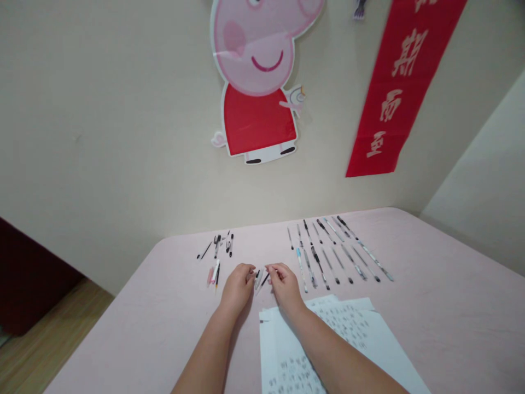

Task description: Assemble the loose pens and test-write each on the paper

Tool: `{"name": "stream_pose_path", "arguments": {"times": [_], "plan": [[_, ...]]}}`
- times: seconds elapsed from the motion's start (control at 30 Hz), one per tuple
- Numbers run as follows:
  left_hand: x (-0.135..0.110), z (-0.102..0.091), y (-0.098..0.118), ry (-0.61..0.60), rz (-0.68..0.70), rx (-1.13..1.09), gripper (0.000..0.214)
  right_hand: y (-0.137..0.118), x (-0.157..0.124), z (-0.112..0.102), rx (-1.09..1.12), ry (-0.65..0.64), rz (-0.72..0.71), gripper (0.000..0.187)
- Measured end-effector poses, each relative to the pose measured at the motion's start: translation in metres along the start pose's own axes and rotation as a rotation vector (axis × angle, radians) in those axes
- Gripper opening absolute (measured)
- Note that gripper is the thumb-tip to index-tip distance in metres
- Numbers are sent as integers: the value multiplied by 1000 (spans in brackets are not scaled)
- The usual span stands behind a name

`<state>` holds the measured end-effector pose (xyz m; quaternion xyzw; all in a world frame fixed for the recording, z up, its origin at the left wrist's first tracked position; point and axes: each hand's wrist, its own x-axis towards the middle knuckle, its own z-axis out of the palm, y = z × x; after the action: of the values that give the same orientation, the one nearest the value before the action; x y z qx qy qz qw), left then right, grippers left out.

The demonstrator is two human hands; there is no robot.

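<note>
Handwritten sheets (268, 336) lay on the camera side of the right grip (286, 287). That grip was nearly closed at one end of a dark pen piece (265, 279); the left grip (237, 290) was curled. Whether either held anything was unclear. Between them lay a clear piece (258, 279). Left of the left grip were pink pens (210, 275), with black pen parts (217, 246) beyond. Pens in two rows (320, 266) lined the worktop (164, 317) right of the right grip.

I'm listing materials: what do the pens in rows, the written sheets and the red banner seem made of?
Pens: probably smooth plastic; several look see-through.
Sheets: matte paper, by their thin edges.
Banner: paper or cloth, matte, faintly creased; unclear which.
</note>
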<state>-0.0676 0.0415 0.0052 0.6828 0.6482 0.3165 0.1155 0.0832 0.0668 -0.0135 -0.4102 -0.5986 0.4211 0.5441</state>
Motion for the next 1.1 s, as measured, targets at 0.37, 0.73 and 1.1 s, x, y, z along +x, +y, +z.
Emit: {"name": "stream_pose_path", "arguments": {"times": [0.37,0.73,1.1], "plan": [[2,5,10,-67,26,117,32,1,-1,1,-1,9,-10,26],[2,2,10,39,-14,-5,34,1,-1,0,-12,-8,5,25],[8,8,13,117,-164,-443,32,-10,-4,3,-101,-111,-142,30]]}}
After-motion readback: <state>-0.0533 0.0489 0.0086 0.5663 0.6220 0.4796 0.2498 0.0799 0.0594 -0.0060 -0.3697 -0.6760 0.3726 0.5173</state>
